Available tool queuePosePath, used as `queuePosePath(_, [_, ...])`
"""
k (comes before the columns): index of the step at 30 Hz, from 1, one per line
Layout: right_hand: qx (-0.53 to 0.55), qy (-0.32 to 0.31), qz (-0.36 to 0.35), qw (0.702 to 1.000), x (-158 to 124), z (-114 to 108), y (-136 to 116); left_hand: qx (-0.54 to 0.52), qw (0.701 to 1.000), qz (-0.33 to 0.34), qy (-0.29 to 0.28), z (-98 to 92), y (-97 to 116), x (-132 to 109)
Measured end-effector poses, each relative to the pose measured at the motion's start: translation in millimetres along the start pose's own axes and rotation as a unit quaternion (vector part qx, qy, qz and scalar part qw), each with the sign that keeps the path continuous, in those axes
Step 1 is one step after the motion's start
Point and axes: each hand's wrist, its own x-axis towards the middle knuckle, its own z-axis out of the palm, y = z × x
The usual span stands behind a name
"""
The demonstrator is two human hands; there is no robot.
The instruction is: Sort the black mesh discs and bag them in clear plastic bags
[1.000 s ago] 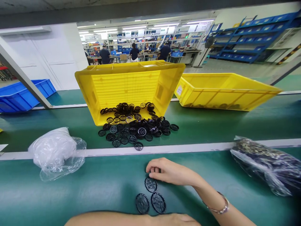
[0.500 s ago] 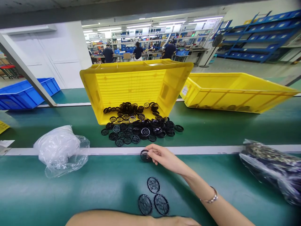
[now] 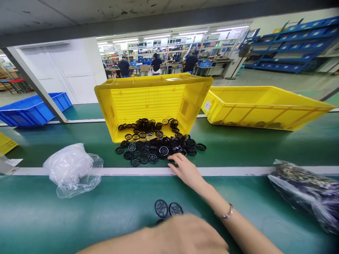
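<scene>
My right hand (image 3: 185, 171) reaches to the front edge of a pile of black spoked plastic rings (image 3: 153, 158). Its thumb and fingers are apart, and the fingertips touch or hover over a ring there; no ring is visibly held. Across the bottom of the view lies my left hand (image 3: 185, 233), smeared by motion, its fingers hidden. Just beyond it, two black rings (image 3: 161, 208) lie side by side on the green work surface (image 3: 111, 215), with the edge of another partly covered by the hand.
A yellow bin (image 3: 148, 100) lies tipped on its side behind the pile, rings spilling out. Another yellow bin (image 3: 251, 113) stands right, a blue bin (image 3: 34, 109) left. A white plastic bag (image 3: 70, 164) and a clear bag of dark parts (image 3: 304, 194) flank the work surface.
My right hand has let go of the ring it held and moved forward to the pile. My left hand has risen into view over the near rings. The camera view has shifted slightly.
</scene>
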Motion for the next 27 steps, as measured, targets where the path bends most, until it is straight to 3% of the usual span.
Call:
queuePosePath(3, [-0.099, 0.035, 0.013, 0.994, 7, 7, 22, 0.05, 0.968, -0.192, 0.156, -41.9, -24, -31])
queuePosePath(7, [-0.119, 0.027, 0.038, 0.992, 5, 9, 25, 0.083, 0.904, -0.352, 0.228, -53.5, -63, -70])
queuePosePath(11, [-0.019, -0.01, 0.038, 0.999, -6, -9, -2, 0.044, 0.889, -0.392, 0.232, -46.9, -78, -80])
queuePosePath(13, [0.051, -0.094, -0.01, 0.994, -14, -19, -19, 0.029, 0.891, -0.393, 0.226, -47.4, -79, -78])
queuePosePath(16, [0.11, -0.243, -0.087, 0.96, -24, -30, -39, 0.019, 0.891, -0.398, 0.22, -50.4, -78, -75])
queuePosePath(19, [0.14, -0.296, -0.125, 0.937, -25, -30, -46, 0.021, 0.888, -0.401, 0.222, -51.1, -80, -75])
queuePosePath(21, [0.13, -0.246, -0.114, 0.954, -18, -24, -44, 0.027, 0.887, -0.404, 0.222, -50.2, -81, -75])
queuePosePath(24, [0.049, -0.099, -0.103, 0.989, 4, -7, -38, 0.039, 0.887, -0.406, 0.218, -48.9, -82, -74])
queuePosePath(27, [-0.042, -0.028, -0.154, 0.987, 31, 16, -31, 0.038, 0.886, -0.407, 0.218, -49.0, -82, -74])
